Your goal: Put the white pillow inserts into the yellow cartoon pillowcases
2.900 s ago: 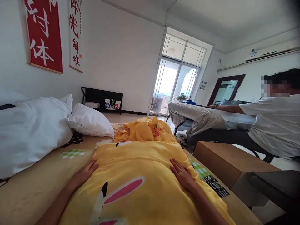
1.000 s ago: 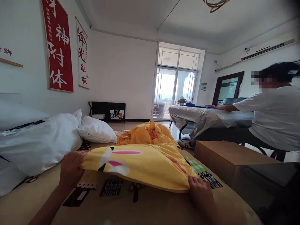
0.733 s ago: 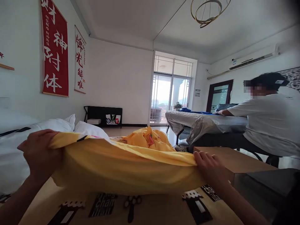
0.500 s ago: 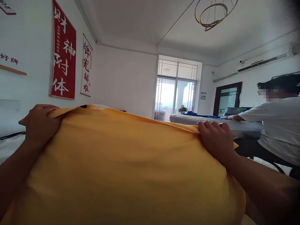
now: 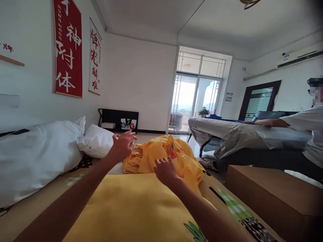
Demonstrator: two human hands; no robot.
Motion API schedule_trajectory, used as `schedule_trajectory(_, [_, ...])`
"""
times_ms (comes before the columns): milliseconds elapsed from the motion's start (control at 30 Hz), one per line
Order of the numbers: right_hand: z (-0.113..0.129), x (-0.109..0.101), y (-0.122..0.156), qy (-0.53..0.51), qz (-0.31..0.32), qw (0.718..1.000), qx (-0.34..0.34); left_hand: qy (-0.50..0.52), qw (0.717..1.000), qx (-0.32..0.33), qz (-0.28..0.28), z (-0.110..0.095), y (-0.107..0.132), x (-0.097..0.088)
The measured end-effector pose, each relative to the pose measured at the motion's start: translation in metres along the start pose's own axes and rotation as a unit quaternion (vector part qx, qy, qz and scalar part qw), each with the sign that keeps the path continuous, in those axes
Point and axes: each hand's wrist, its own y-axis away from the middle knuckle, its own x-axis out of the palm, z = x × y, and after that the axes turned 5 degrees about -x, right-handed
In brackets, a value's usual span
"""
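A yellow fabric piece (image 5: 131,205) with a green-leaf print at its lower edge lies spread over the bed in front of me. Beyond it is a crumpled heap of yellow cloth (image 5: 156,151) printed with fruit. My left hand (image 5: 123,146) is raised at the heap's left side, fingers apart and nothing in them. Just in front of the heap, my right hand (image 5: 166,171) has its fingers stretched out and appears to hold nothing. Whether its fingertips touch the cloth I cannot tell.
White pillows (image 5: 40,158) lie at the left. A cardboard box (image 5: 275,188) stands on the right. Farther off, a person in a white shirt (image 5: 302,117) reaches across a table with a grey plastic cover (image 5: 227,129). A low black shelf (image 5: 118,117) stands by the wall.
Both hands have let go of the yellow cloth that was stretched up before me. It now lies low on the bed, and the pillows, heap and box have come into view.
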Motion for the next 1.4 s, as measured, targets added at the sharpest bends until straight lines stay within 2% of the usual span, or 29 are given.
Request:
schedule_trajectory(33, [0.003,0.025,0.006,-0.047,0.019,0.999,-0.011,0.010,0.997,0.010,0.073,0.009,0.015,0.024])
schedule_trajectory(100, [-0.007,0.075,0.026,-0.184,0.072,0.980,0.006,0.017,0.979,-0.022,0.203,0.045,0.058,0.070])
schedule_trajectory(133, [-0.018,0.097,0.037,-0.237,0.093,0.966,0.038,0.014,0.971,-0.035,0.236,0.071,0.082,0.090])
schedule_trajectory(200, [-0.048,0.131,0.056,-0.268,0.155,0.946,0.099,0.006,0.970,-0.059,0.237,0.128,0.123,0.115])
schedule_trajectory(267, [-0.078,0.152,0.068,-0.268,0.199,0.935,0.122,-0.043,0.968,-0.117,0.216,0.185,0.146,0.123])
schedule_trajectory(333, [-0.101,0.165,0.073,-0.292,0.195,0.928,0.126,-0.073,0.965,-0.152,0.200,0.230,0.154,0.121])
schedule_trajectory(400, [-0.116,0.176,0.075,-0.349,0.156,0.914,0.137,-0.063,0.965,-0.168,0.190,0.261,0.156,0.117])
schedule_trajectory(467, [-0.127,0.188,0.076,-0.415,0.092,0.891,0.163,-0.036,0.960,-0.204,0.189,0.275,0.159,0.117])
schedule_trajectory(533, [-0.133,0.200,0.078,-0.430,0.039,0.876,0.214,-0.013,0.946,-0.258,0.194,0.277,0.162,0.118])
schedule_trajectory(600, [-0.135,0.208,0.079,-0.340,0.025,0.897,0.281,0.007,0.939,-0.279,0.202,0.272,0.164,0.119])
schedule_trajectory(667, [-0.130,0.212,0.079,-0.205,0.053,0.927,0.308,0.019,0.939,-0.278,0.203,0.264,0.163,0.118])
schedule_trajectory(733, [-0.121,0.211,0.077,-0.126,0.090,0.942,0.299,0.024,0.934,-0.290,0.208,0.258,0.159,0.116])
schedule_trajectory(833, [-0.113,0.202,0.071,-0.136,0.103,0.938,0.302,0.042,0.926,-0.305,0.218,0.254,0.153,0.111])
schedule_trajectory(967, [-0.110,0.179,0.076,-0.180,0.077,0.929,0.314,0.076,0.938,-0.291,0.169,0.258,0.154,0.103])
schedule_trajectory(1033, [-0.101,0.164,0.098,-0.189,0.072,0.932,0.301,0.088,0.941,-0.293,0.142,0.260,0.161,0.098])
schedule_trajectory(1100, [-0.084,0.150,0.134,-0.203,0.048,0.942,0.262,0.099,0.941,-0.299,0.126,0.261,0.169,0.093])
schedule_trajectory(1233, [-0.053,0.132,0.228,-0.183,-0.071,0.962,0.187,0.108,0.940,-0.303,0.112,0.253,0.181,0.079])
schedule_trajectory(1267, [-0.051,0.130,0.250,-0.162,-0.087,0.966,0.180,0.111,0.941,-0.300,0.110,0.249,0.183,0.074])
schedule_trajectory(1333, [-0.058,0.127,0.284,-0.122,-0.080,0.972,0.182,0.119,0.942,-0.298,0.104,0.239,0.187,0.063])
schedule_trajectory(1400, [-0.074,0.119,0.303,-0.095,-0.064,0.970,0.217,0.131,0.947,-0.277,0.096,0.223,0.188,0.048])
